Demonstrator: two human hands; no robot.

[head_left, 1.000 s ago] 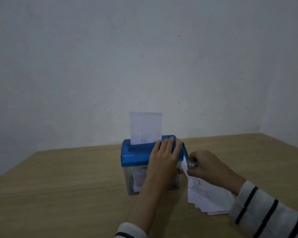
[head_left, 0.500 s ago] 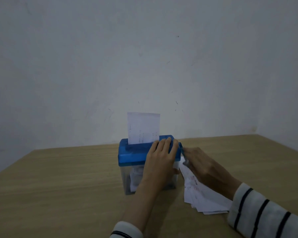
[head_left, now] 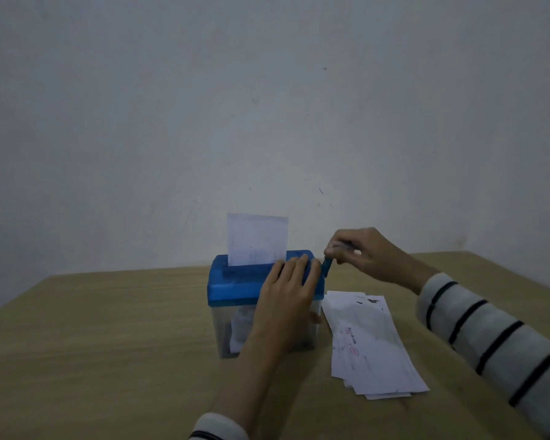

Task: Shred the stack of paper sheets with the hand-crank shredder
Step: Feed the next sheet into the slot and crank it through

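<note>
Steadying the hand-crank shredder (head_left: pixel 254 287) falls to the left hand (head_left: pixel 288 296), which is laid over the right end of the blue lid with fingers fairly straight and nothing enclosed; this is judged to keep the light unit from sliding or tipping under the turning load. The crank handle (head_left: pixel 327 266), at the shredder's right side, is pinched at its upper end by the curled fingers and thumb of the right hand (head_left: pixel 359 254), the crank arm being found raised towards the top of its circle. The shredder is located on the wooden table (head_left: pixel 108 344), near the wall. One sheet (head_left: pixel 257 238) is seen standing upright in the lid slot, white with faint print, most of its height yet to be fed. White cuttings (head_left: pixel 240 328) are visible through the clear bin. The stack of paper sheets (head_left: pixel 372 347) lies flat just beside the shredder's right side, slightly fanned, bearing red stamps and black marks, presumably kept within reach for feeding. The task is judged well short of completion.
</note>
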